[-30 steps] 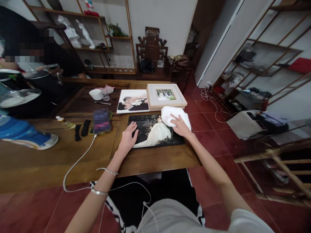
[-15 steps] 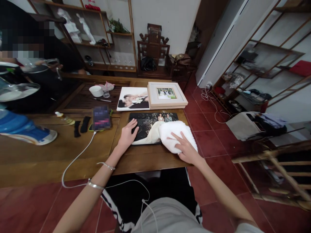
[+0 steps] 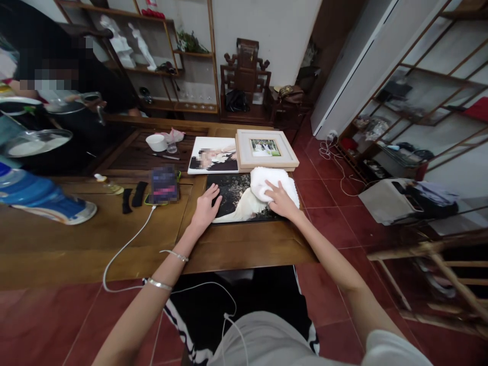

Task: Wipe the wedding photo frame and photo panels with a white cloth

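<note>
A dark wedding photo panel (image 3: 244,203) lies flat on the wooden table in front of me, a long white dress trailing across its lower part. My left hand (image 3: 207,206) rests on the panel's left edge with its fingers stretched out. Under my right hand (image 3: 280,201) is a fluffy white towel (image 3: 270,179), gripped and pressed on the panel's upper right part, where it hides the picture. Just behind the panel are a white-edged photo board (image 3: 213,155) and a light wooden picture frame (image 3: 246,161).
Left of the panel are a phone (image 3: 163,185) on a white cable, black straps (image 3: 133,197), a small dropper bottle (image 3: 109,184) and a large blue bottle (image 3: 46,198). Farther back stands a white bowl (image 3: 156,143). A person in black (image 3: 76,56) is at the far left.
My right hand has slid the towel away from me and slightly left across the panel, baring its lower right part. My left hand stays at the left edge. The view has shifted slightly.
</note>
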